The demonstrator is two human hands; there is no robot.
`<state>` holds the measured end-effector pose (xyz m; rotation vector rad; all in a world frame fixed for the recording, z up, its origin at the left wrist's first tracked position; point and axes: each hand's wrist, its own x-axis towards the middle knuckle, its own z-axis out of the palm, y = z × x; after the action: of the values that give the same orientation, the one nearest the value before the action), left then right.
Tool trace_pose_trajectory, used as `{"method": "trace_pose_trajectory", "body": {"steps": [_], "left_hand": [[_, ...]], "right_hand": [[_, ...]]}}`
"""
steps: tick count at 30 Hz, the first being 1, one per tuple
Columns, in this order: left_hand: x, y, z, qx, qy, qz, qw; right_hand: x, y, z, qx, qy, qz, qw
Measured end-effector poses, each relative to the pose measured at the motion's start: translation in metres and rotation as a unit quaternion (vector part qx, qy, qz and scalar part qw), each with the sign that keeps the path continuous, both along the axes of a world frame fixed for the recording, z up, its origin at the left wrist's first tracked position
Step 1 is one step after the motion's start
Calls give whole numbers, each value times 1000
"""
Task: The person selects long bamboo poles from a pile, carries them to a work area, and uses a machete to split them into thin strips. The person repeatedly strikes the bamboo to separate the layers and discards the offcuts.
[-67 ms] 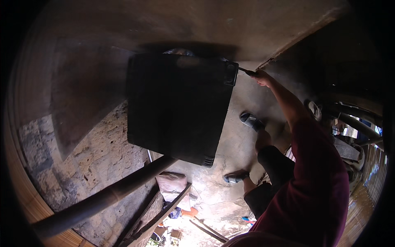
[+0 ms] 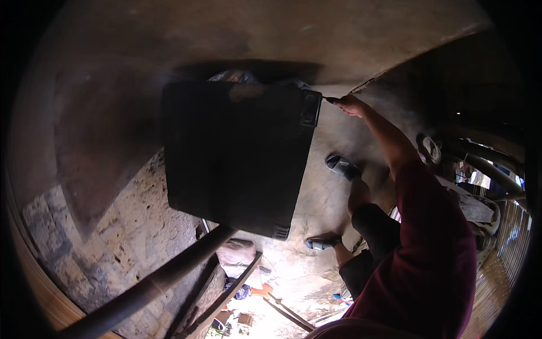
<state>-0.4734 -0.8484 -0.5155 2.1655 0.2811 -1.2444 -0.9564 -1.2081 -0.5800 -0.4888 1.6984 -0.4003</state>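
Note:
My right hand (image 2: 351,105) is closed around the dark handle of a thin tool (image 2: 333,100), perhaps a screwdriver. The tool points left at the upper right corner of a large black box-like cabinet (image 2: 237,164); whether its tip touches is too small to tell. At that corner the cabinet has a raised dark fitting (image 2: 310,108), and a ribbed piece (image 2: 280,231) sits at its lower right corner. Something shiny and crumpled (image 2: 234,75) shows behind its far edge. My left hand is out of view.
A thick dark pole (image 2: 152,285) slants from the lower left to the cabinet's near edge. Wooden boards (image 2: 226,294) lean beside a rough block wall (image 2: 121,243). My sandalled feet (image 2: 341,165) stand on the floor right of the cabinet. A pale sandal (image 2: 432,148) lies farther right.
The whole view has shifted a little, and the cabinet appears slightly lower and farther left. My right hand is a bit farther left, with less of the tool's shaft showing.

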Motion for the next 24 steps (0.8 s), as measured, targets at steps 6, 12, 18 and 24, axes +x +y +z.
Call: {"method": "trace_pose_trajectory", "body": {"steps": [6, 12, 18, 24], "left_hand": [[-37, -29, -55, -9, -2, 23, 1000], [-37, -24, -99, -36, -15, 70, 997], [-42, -17, -140, -117, -37, 172, 977], [5, 17, -202, -238, -197, 270, 912]], "right_hand": [[-2, -61, -66, -75, 25, 68, 995], [24, -91, -96, -164, -5, 54, 985], [41, -118, -171, -242, -207, -131, 939], [107, -139, -196, -173, -201, -96, 959]]}}
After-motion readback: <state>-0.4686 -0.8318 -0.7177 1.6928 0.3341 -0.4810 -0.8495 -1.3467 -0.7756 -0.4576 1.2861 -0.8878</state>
